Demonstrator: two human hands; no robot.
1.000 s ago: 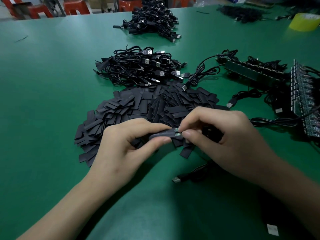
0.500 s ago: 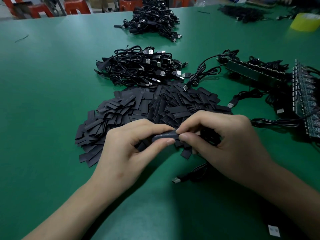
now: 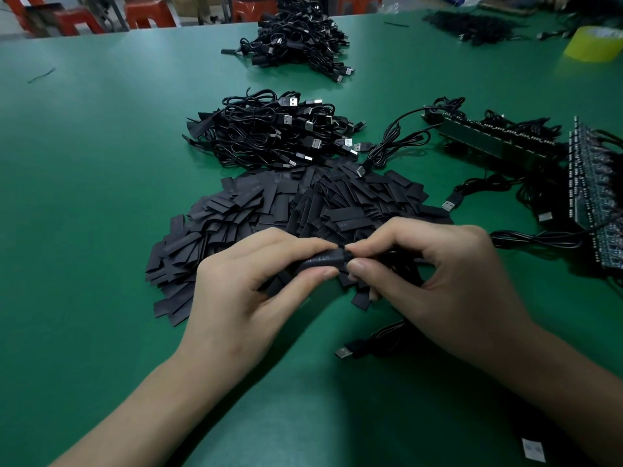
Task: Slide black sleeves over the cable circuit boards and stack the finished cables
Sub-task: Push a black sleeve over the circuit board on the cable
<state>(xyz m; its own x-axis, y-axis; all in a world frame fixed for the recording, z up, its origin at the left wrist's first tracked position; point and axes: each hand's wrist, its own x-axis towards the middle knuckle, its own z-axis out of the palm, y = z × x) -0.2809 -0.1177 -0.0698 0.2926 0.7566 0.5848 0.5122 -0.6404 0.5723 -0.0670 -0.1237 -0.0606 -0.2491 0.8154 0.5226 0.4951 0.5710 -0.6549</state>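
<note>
The left hand (image 3: 249, 298) is curled, and its thumb and fingers pinch a black sleeve (image 3: 322, 261). The sleeve is up off the table, right between the two hands. Behind the left hand lies a big pile of loose sleeves (image 3: 263, 210). Behind that pile sits the stack of finished cables (image 3: 276, 133).

The right hand (image 3: 441, 281) is curled too. Its thumb and first finger pinch at the right end of the sleeve, where the cable (image 3: 381, 335) seems to go in. The cable shows under this hand, and its plug (image 3: 344, 352) lies on the green table (image 3: 101, 197). The little circuit board cannot be seen. It may be inside the sleeve or under the fingertips.

To do this well, the left hand should hold the sleeve softly, so its mouth is not squashed flat. The right hand should push the board in straight, not tipped, until it is all covered. Pushing too hard could bend the sleeve or hurt the wires. A rack of boards (image 3: 593, 187) lies out past the right hand.
</note>
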